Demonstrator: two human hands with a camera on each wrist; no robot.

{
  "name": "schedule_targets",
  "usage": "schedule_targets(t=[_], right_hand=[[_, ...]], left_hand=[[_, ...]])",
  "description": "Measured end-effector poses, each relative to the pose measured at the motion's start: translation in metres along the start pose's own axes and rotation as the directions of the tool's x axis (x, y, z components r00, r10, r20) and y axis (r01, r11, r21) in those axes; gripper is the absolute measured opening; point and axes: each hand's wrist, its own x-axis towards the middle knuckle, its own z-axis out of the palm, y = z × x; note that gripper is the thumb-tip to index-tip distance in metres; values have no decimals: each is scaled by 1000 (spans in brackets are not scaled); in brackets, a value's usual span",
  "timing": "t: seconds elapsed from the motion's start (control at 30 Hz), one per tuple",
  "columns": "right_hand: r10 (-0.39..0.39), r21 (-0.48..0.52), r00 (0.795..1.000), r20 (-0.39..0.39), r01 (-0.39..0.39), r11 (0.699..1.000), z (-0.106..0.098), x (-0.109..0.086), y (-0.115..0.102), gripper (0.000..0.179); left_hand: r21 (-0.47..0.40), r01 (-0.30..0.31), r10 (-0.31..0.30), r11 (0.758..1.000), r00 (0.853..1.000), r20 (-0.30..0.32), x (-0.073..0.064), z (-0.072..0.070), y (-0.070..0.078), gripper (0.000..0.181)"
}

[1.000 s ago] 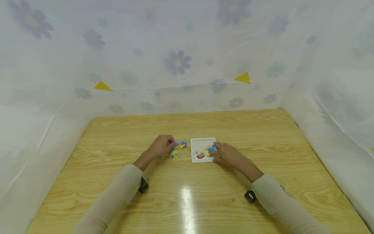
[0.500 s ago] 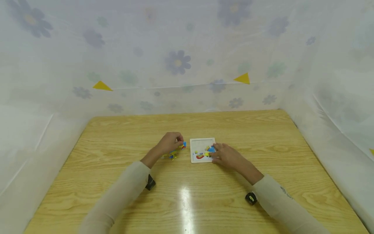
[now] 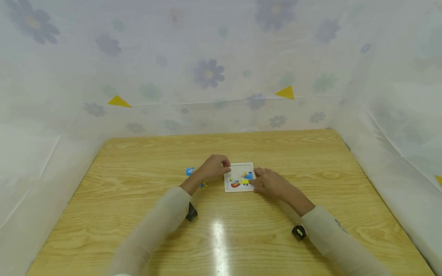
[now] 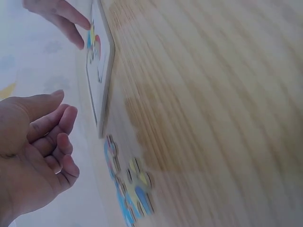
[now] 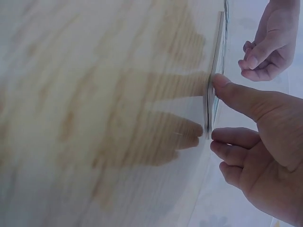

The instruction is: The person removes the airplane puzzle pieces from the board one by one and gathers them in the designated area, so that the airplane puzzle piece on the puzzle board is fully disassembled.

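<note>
A white-framed jigsaw puzzle board (image 3: 238, 190) lies on the table, with a colourful picture partly filled in along its lower right. My left hand (image 3: 213, 166) hovers at the board's left upper edge, fingers bent and thumb near the index finger. In the left wrist view no piece shows between that hand's (image 4: 35, 146) fingers, though a thin one could be hidden. My right hand (image 3: 272, 184) rests at the board's right edge. One digit reaches onto the board's face, while the other fingers (image 5: 229, 138) touch its side.
Loose puzzle pieces (image 4: 132, 189) in blue, yellow and red lie left of the board, partly hidden under my left forearm in the head view. A wood-grain table (image 3: 262, 237) spreads around, with pale floral sheeting (image 3: 207, 46) at the back and sides.
My left hand has moved right, from over the loose pieces to the board's left edge, uncovering a blue piece behind it. My right hand has stayed at the board.
</note>
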Motion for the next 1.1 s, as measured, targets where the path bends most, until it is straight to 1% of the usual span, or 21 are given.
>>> schedule_targets(t=[0.1, 0.33, 0.6, 0.77, 1.0, 1.1], right_hand=[[-8, -7, 1000, 10, 8, 1000, 0, 0, 1, 35], [-33, -24, 999, 5, 34, 999, 1, 0, 2, 35], [-83, -63, 997, 0, 83, 995, 1, 2, 4, 33], [-80, -79, 997, 2, 80, 994, 3, 2, 5, 32], [-83, -77, 997, -1, 83, 994, 3, 2, 4, 33], [-76, -77, 997, 5, 76, 994, 2, 1, 3, 34]], left_hand=[[8, -1, 1, 1000, 1000, 23, 5, 4, 8, 10], [42, 23, -26, 999, 997, 73, 13, 15, 20, 13], [12, 42, -43, 999, 992, 116, 18, 23, 28, 26], [-12, 41, -39, 999, 991, 131, 20, 25, 33, 33], [59, 11, -20, 998, 988, 151, 23, 29, 36, 37], [73, 19, -30, 997, 987, 155, 23, 31, 38, 39]])
